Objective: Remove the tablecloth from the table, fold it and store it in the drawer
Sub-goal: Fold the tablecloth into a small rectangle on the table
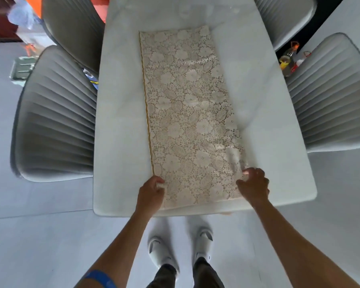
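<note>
One lace tablecloth, folded into a long strip, lies down the middle of one white table, its near end at the table's near edge. Two bare hands are on it: the left hand at the near left corner of the cloth, the right hand at the near right corner. Four grey ribbed chairs stand at the table's long edges: two on the left, one near and one far, and two on the right, one near and one far. Two white shoes stand on the floor below the table's near edge.
</note>
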The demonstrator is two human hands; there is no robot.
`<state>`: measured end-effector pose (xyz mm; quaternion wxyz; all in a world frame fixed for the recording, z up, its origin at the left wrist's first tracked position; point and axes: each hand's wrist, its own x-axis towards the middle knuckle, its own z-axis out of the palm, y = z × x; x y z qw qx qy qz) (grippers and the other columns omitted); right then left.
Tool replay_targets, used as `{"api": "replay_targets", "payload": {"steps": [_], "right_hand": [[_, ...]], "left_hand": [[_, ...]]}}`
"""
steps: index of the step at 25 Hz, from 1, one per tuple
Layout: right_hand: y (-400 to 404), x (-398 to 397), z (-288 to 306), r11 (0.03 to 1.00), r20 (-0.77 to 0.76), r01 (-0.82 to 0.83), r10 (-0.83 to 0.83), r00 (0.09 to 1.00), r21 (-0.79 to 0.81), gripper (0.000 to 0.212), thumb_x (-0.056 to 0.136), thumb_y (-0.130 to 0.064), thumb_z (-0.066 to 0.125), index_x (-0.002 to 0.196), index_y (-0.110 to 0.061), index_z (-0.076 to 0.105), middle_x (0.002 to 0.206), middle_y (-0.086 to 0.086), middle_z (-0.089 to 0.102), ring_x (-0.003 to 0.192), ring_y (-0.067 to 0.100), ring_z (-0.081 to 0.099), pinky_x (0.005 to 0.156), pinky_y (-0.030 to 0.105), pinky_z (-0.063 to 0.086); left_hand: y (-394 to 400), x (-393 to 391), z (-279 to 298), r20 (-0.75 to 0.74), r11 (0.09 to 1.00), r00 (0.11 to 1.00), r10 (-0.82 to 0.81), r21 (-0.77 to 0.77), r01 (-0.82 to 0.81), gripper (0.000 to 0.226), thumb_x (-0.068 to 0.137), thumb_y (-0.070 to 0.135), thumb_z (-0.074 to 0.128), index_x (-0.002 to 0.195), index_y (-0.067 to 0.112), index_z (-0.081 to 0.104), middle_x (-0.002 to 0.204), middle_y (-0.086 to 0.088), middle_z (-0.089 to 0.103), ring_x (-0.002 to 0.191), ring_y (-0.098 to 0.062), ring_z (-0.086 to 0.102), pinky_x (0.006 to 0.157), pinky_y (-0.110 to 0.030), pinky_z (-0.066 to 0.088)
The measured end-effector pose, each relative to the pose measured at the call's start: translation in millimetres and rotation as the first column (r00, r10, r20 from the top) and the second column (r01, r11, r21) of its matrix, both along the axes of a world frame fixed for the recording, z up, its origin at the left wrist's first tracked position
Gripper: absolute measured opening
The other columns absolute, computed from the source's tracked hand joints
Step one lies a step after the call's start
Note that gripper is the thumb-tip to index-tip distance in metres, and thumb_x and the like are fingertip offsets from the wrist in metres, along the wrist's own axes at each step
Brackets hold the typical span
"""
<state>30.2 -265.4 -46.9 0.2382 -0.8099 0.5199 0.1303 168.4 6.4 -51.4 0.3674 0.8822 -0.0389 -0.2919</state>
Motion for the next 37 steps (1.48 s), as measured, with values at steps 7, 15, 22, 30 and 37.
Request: {"api": "replay_targets", "payload": {"steps": [7,15,22,30,37], "right_hand": [[-22,-25,1,0.934,0.114,-0.007,-0.037,0.993,0.357,0.032,0.08,0.002,0.055,0.106,-0.016,0.048,0.094,0.003,0.058,0.082,0.026,0.058,0.065,0.029,0.04],[-46,-10,11,0.824,0.348,-0.101,-0.121,0.929,0.558,0.03,0.081,-0.004,0.068,0.106,-0.021,0.064,0.11,0.007,0.066,0.099,0.024,0.062,0.075,0.032,0.048],[-79,8,-2,0.765,0.366,-0.322,0.122,0.922,0.557,0.059,0.086,0.016,0.05,0.116,-0.031,0.069,0.11,0.022,0.065,0.081,0.018,0.055,0.069,0.018,0.047],[-78,8,-12,0.435,0.007,-0.838,0.889,0.458,-0.33,0.066,0.062,-0.028,0.087,0.124,-0.029,0.066,0.146,0.01,0.048,0.12,0.036,0.054,0.093,0.05,0.047],[-84,32,6,0.582,0.397,-0.744,0.63,0.668,0.329,0.049,0.081,0.006,0.068,0.108,-0.034,0.075,0.121,-0.01,0.07,0.121,0.018,0.061,0.1,0.033,0.048]], "left_hand": [[27,-17,7,-0.226,0.979,0.955,0.193,-0.014,-0.202,0.042,0.078,-0.01,0.052,0.093,0.026,0.068,0.106,0.004,0.062,0.081,-0.013,0.06,0.057,-0.025,0.053],[24,-13,19,-0.212,0.965,0.944,0.254,-0.007,-0.261,0.032,0.08,0.004,0.062,0.1,0.028,0.068,0.119,-0.003,0.064,0.091,-0.009,0.059,0.063,-0.02,0.045],[21,67,3,-0.167,0.995,0.982,-0.087,-0.072,0.076,0.06,0.085,-0.017,0.038,0.112,0.027,0.069,0.129,0.001,0.062,0.111,-0.013,0.056,0.078,-0.012,0.046],[53,58,-4,0.302,0.705,0.65,-0.697,0.458,0.542,0.075,0.06,0.037,0.089,0.128,0.031,0.06,0.142,-0.013,0.045,0.127,-0.037,0.044,0.101,-0.057,0.042],[51,64,0,0.191,0.892,0.873,-0.448,0.166,0.421,0.041,0.093,0.043,0.052,0.124,0.021,0.065,0.133,0.0,0.062,0.124,-0.027,0.053,0.096,-0.04,0.044]]}}
